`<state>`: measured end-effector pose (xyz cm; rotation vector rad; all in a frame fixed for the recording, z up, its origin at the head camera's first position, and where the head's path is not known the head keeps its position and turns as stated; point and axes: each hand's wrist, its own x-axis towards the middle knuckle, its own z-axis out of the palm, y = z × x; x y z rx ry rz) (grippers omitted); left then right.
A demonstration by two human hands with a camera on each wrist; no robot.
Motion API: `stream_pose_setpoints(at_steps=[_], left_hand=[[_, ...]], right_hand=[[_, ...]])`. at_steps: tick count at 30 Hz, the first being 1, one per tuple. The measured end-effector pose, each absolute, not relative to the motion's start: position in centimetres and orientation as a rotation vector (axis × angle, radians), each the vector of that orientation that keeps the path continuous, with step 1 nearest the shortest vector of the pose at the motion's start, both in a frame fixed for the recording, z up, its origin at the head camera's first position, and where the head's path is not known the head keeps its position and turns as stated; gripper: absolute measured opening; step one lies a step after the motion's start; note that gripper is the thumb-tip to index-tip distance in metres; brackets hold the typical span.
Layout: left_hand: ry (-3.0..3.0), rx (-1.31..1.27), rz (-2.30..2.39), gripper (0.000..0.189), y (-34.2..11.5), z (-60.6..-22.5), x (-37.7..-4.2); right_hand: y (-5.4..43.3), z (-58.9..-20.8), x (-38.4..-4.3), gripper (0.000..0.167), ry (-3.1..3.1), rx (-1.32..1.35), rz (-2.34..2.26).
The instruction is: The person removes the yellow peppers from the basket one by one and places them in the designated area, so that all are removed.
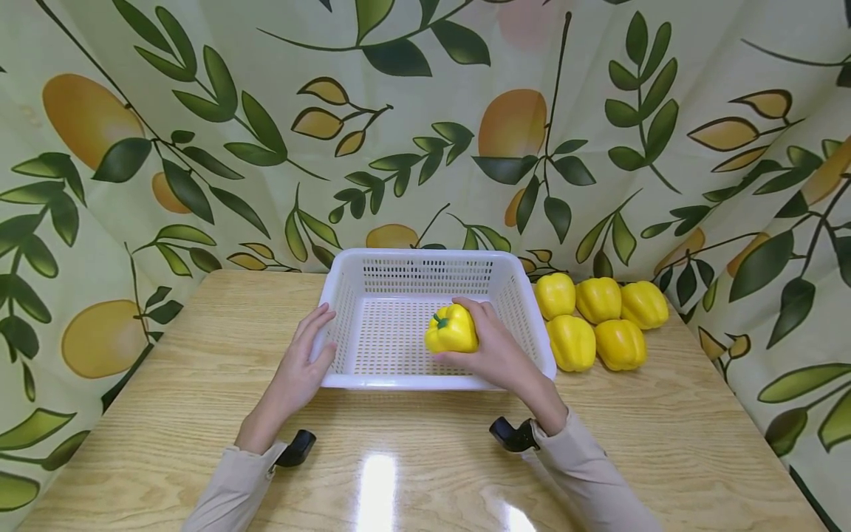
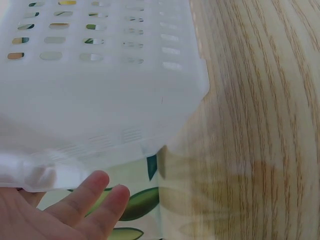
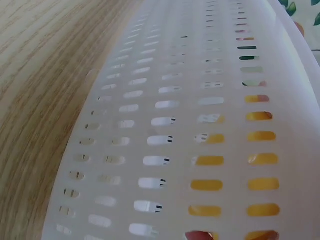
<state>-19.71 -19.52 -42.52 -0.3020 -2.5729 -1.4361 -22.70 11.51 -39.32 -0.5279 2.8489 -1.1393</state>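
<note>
In the head view my right hand (image 1: pixel 495 343) grips a yellow bell pepper (image 1: pixel 452 330) with a green stem, thumb on the near side and fingers on the far side. It holds the pepper inside the outline of a white slotted plastic basket (image 1: pixel 439 382). My left hand (image 1: pixel 302 362) rests at the basket's left rim, fingers loosely extended. In the left wrist view two fingers of the left hand (image 2: pixel 75 215) stretch out past the basket's edge (image 2: pixel 100 115). The right wrist view shows the basket's slotted near wall (image 3: pixel 230 150), with yellow showing through the slots; the hand itself is out of that view.
Several yellow bell peppers (image 1: pixel 621 345) stand in two rows just right of the basket, close to its side. Everything sits on a wood-grain table (image 1: pixel 412 443). A leaf-and-fruit patterned cloth (image 1: pixel 412 96) hangs behind and at both sides.
</note>
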Motion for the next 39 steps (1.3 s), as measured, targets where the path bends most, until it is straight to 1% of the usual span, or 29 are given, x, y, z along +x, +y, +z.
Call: stream_pose_setpoints(at_steps=[21,29,39], left_hand=[[-2.561,-0.308,-1.469,0.05,-19.6,-42.7,-19.8],[-2.568,-0.301,-1.464,0.05,-19.5,-42.7,-19.8],[-2.572,-0.301,-1.462,0.05,-19.5,-42.7,-19.8]], right_hand=[[11.9,-39.5,-22.3,0.093,2.943,-0.605,-1.406],[12.2,-39.7,-22.0,0.094,2.989,-0.688,-1.523],[12.9,-39.8,-21.6,0.094,2.989,-0.728,-1.561]])
